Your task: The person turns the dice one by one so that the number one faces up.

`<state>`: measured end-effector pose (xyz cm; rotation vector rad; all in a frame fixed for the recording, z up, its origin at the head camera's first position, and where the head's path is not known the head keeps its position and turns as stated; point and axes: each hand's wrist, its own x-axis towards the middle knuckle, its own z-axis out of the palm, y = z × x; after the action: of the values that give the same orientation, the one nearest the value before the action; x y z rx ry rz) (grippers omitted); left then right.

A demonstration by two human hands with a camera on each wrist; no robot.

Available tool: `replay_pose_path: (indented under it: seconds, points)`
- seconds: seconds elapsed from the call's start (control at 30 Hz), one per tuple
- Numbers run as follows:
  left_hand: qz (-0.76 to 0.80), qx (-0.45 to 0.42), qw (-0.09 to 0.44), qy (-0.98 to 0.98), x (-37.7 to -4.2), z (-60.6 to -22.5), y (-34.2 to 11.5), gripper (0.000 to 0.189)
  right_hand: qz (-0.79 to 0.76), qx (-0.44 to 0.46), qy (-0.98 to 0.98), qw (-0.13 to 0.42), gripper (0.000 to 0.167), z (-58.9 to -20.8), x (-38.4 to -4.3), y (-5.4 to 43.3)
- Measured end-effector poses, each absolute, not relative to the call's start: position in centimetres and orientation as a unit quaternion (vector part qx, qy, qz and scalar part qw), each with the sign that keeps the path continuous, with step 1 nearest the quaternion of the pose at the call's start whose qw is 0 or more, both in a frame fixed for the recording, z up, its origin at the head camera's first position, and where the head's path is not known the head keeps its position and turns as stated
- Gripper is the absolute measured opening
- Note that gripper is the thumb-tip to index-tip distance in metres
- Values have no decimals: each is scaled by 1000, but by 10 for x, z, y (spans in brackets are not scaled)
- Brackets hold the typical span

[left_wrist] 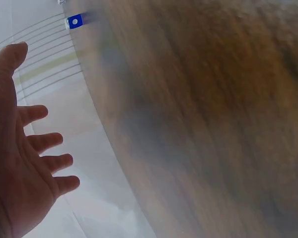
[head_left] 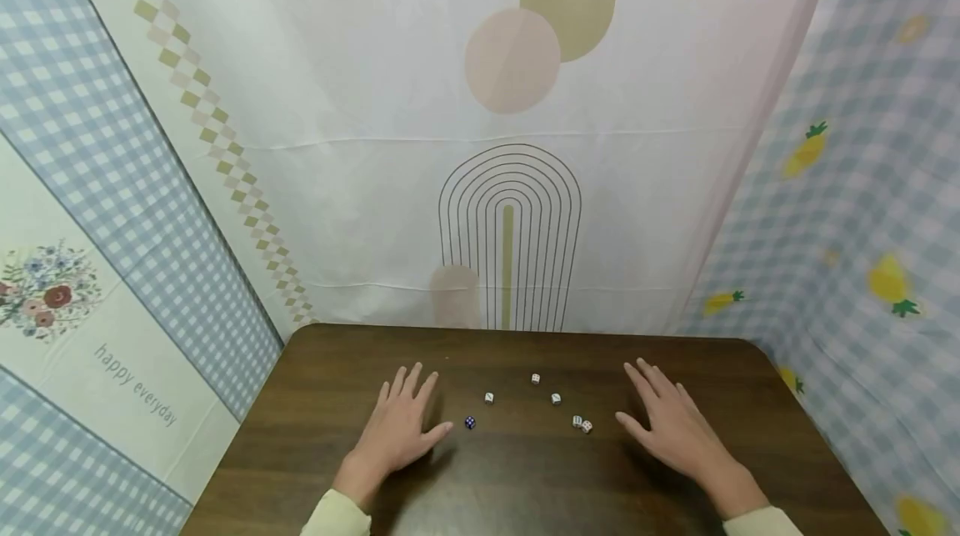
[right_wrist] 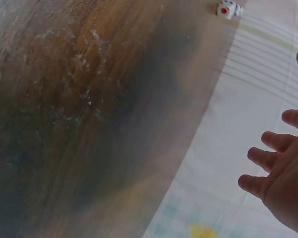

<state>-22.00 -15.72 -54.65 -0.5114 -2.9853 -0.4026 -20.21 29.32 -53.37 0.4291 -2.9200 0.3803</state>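
Observation:
Several small dice lie scattered between my hands in the head view. A blue die (head_left: pixel 470 422) is nearest my left hand (head_left: pixel 397 428), just right of its thumb; the same blue die (left_wrist: pixel 75 21) shows at the top of the left wrist view. White dice (head_left: pixel 489 398) spread from there to the right, and two of them (head_left: pixel 582 423) sit side by side close to my right hand (head_left: pixel 671 428). One white die (right_wrist: pixel 225 10) with a red dot appears in the right wrist view. Both hands have their fingers extended and hold nothing.
The dice lie on a dark brown wooden table (head_left: pixel 510 486) with rounded far corners. Behind it hangs a white cloth (head_left: pixel 360 211) with an arch pattern. Blue checked cloths (head_left: pixel 825 211) hang at the sides, the right one printed with pineapples.

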Motion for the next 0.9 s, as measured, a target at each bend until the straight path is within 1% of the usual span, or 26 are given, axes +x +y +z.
replay_pose_path:
  seconds: [0.37, 0.63, 0.9]
  points:
    - [-133, -217, 56, -965, -230, -546, -141, 83, 152, 208, -962, 91, 80, -543, -211, 275]
    - [-139, -225, 57, -963, -237, -547, -132, 84, 205, 201, -955, 70, 79, -549, -213, 263]
    - [-126, -241, 35, -962, -242, -551, -124, 72, 221, 192, -954, 60, 74, -557, -216, 259]
